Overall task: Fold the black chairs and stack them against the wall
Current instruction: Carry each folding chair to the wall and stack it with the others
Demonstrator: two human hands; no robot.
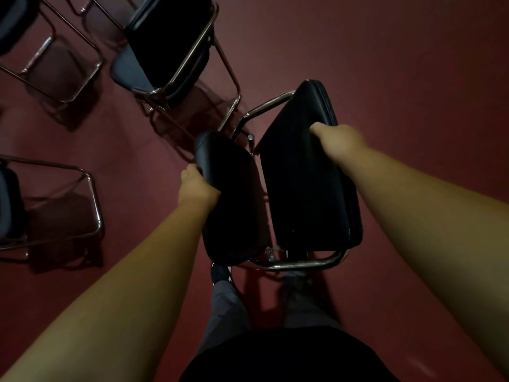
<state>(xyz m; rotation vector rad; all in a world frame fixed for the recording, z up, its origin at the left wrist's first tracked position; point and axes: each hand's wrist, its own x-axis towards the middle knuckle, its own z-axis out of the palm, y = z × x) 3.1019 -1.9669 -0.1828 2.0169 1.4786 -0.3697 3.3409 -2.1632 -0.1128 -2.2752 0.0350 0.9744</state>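
Nearest the camera: black top (289,357), grey trousers (225,304), one dark shoe (220,272) on the dark red floor (385,64). The other foot is blurred. Both bare forearms reach forward and down.

The black chair (275,205) is directly in front of the feet, held in both hands. Its chrome frame (303,263) has a low bar just ahead of the toes.

Left hand (197,188): closed round the left edge of the smaller pad (231,197). The fingers curl under the padding, so their tips are hidden. The knuckles sit close together, not spread.

Right hand (337,142): gripping the right edge of the larger pad (305,177), near its upper end. The fingers wrap over the edge and go out of sight behind it. Cannot tell how the thumb lies.

The two pads stand side by side with a narrow gap between them, both tilted steeply. The larger one is almost on edge. A curved chrome tube shows beyond the top of the larger pad.

Farther out: a chair at left (41,205) with a chrome loop frame, standing apart from the held chair. A chair ahead (165,45) has a black pad and chrome legs, and its base is near the held chair's far tube. A chair far left (41,51) is cut off by the picture's top edge. The light is dim and the frames cast shadows on the floor.
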